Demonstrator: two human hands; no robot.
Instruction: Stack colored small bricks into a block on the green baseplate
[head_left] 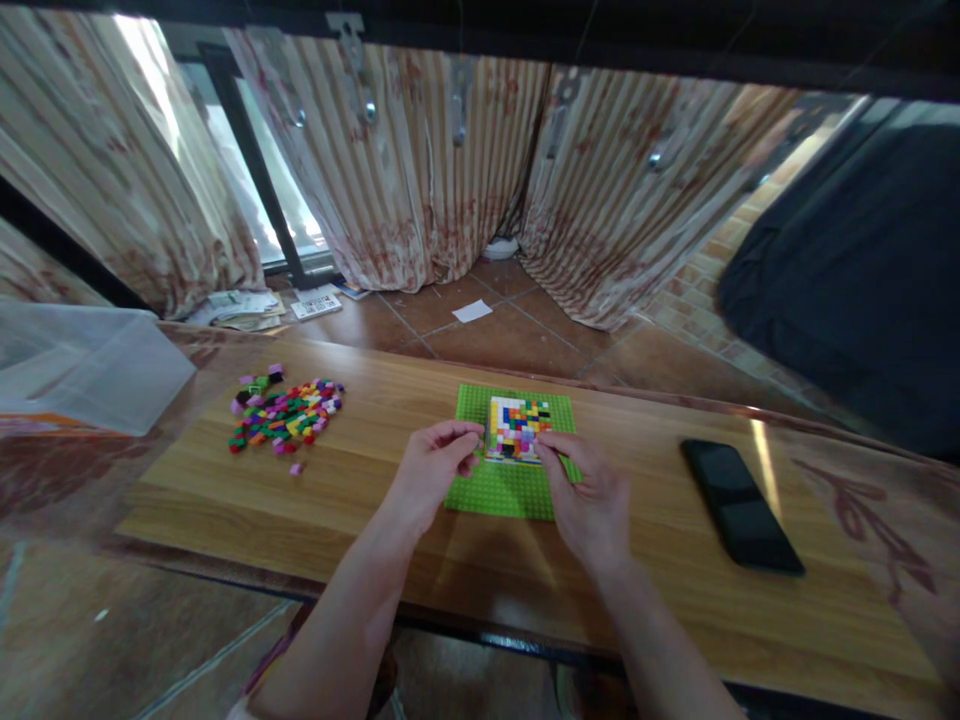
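A green studded baseplate [502, 490] lies on the wooden table [225, 500]. On it sits a square patch of small bricks [517, 425] in white, yellow, red, black and purple. My left hand [435, 470] pinches its fingers together at the patch's left lower edge. At the patch's lower right corner, my right hand [585, 500] is closed too, with fingertips pressed on the bricks. Whether either hand holds a loose brick is hidden.
A heap of loose coloured bricks [289, 410] lies at the table's left. A black phone [739, 505] rests face up at the right. A clear plastic bag [82, 365] sits at the far left. Striped curtains [420, 160] and a tiled floor lie beyond.
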